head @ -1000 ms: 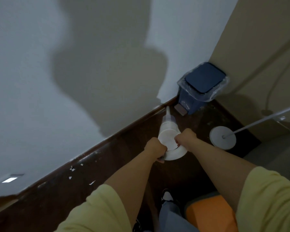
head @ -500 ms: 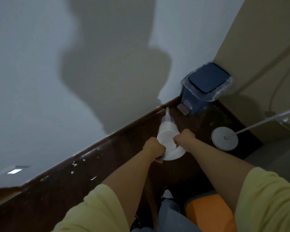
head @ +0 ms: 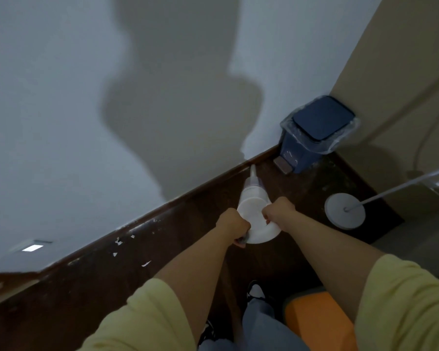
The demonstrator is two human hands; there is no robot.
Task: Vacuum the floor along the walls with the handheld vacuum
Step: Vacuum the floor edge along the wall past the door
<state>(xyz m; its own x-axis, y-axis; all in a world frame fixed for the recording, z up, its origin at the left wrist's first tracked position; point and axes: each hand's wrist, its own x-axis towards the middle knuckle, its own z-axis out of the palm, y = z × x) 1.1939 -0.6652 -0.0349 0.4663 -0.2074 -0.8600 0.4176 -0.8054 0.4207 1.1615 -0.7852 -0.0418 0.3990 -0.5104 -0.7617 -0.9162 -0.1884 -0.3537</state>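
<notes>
A blue bin [head: 312, 138] stands in the corner at about 1 o'clock. Its lid is shut, so can't tell what's in it. A clear plastic bag [head: 340, 143] lines it, and the bag's edge is folded out over the rim. A small foot pedal [head: 282, 165] sticks out at the bottom front.

The handheld vacuum [head: 254, 206] is in the middle of the view, w/ the bin up at its 1 o'clock. It's white and round, fat at the near end and thin at the far end. It ends in a skinny nozzle [head: 252, 171]. The nozzle tip is at the dark baseboard [head: 162, 211], right where the floor [head: 302, 198] meets the white wall [head: 61, 122]. Can't tell if the tip touches.

Both hands hold the vacuum. The left hand [head: 232, 225] is closed in a fist on the near left side. The right hand [head: 279, 207] is wrapped round the right side of the fat end. Both arms have yellow sleeves [head: 147, 317].

At 3 o'clock from the vacuum, a round white base [head: 344, 211] w/ a thin white pole sits on the floor, well apart from the bin. White paint chips [head: 117, 241] dot the baseboard at 8 o'clock. An orange thing [head: 317, 323] is at the bottom, near 5 o'clock.
</notes>
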